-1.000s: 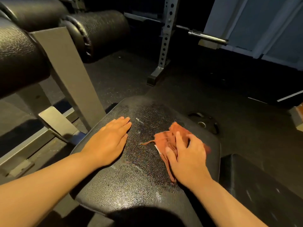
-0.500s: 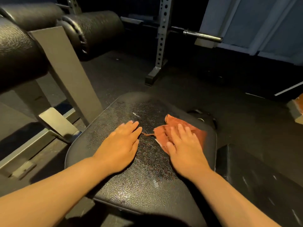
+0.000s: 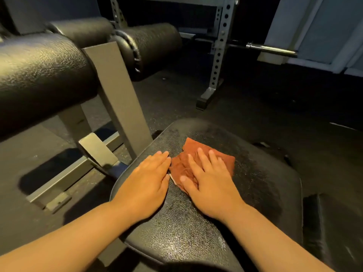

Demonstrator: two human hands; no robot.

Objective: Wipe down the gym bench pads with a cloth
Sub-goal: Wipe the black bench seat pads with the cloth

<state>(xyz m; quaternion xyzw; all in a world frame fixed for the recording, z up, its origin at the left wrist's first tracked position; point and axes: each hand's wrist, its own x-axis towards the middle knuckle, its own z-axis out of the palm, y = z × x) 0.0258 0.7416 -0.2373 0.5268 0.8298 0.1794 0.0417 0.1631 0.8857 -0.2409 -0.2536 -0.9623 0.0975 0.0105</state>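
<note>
A gym: padded bench [image 3: 255, 183], roller pads [image 3: 153, 48], rack upright [image 3: 220, 46], barbell [image 3: 273, 50].

The surface [image 3: 255, 193] was pebbled black vinyl, faintly glossy; the cloth [image 3: 225, 160] matt, fuzzy terry; the frame [image 3: 117, 91] dull painted metal.

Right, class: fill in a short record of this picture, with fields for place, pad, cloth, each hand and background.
place: gym, dark floor
pad: black, textured, pale specks
cloth: orange-brown, crumpled, on the pad
right hand: flat on the cloth, fingers straight
left hand: flat on bare pad, close beside the cloth
rollers: black, on grey frame, upper left
background: rack upright, barbell end
</note>
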